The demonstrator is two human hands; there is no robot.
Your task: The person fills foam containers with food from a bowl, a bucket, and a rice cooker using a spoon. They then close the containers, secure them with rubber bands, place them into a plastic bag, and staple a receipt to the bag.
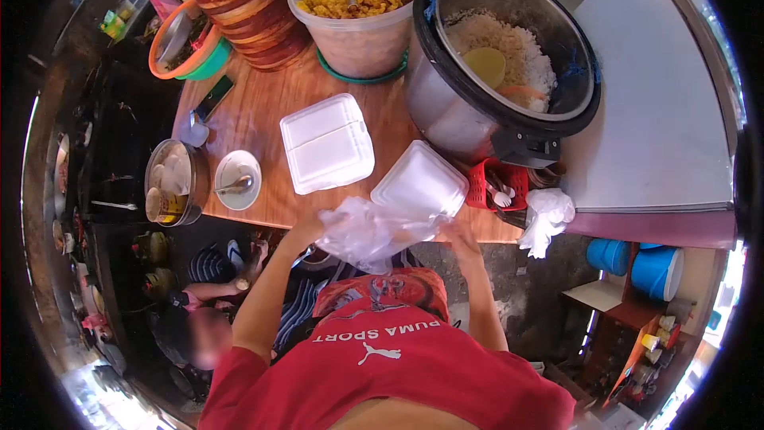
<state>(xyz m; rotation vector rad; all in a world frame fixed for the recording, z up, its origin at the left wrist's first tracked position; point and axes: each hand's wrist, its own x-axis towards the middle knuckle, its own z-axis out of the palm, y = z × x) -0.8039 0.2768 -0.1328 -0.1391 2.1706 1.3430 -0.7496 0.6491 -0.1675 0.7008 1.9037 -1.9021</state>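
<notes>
A thin, clear plastic bag is stretched between my two hands, just in front of the table edge. My left hand grips its left side with the fingers closed. On the other side, my right hand pinches the bag's right end. Right behind the bag lies a white foam food box, closed, its near edge overlapped by the plastic. Farther left on the wooden table sits another closed white foam box.
A large rice cooker of rice stands at back right, beside a tub of yellow fried food. A red basket with spoons is at the right edge. Left are a bowl with a spoon and a phone. A person is below left.
</notes>
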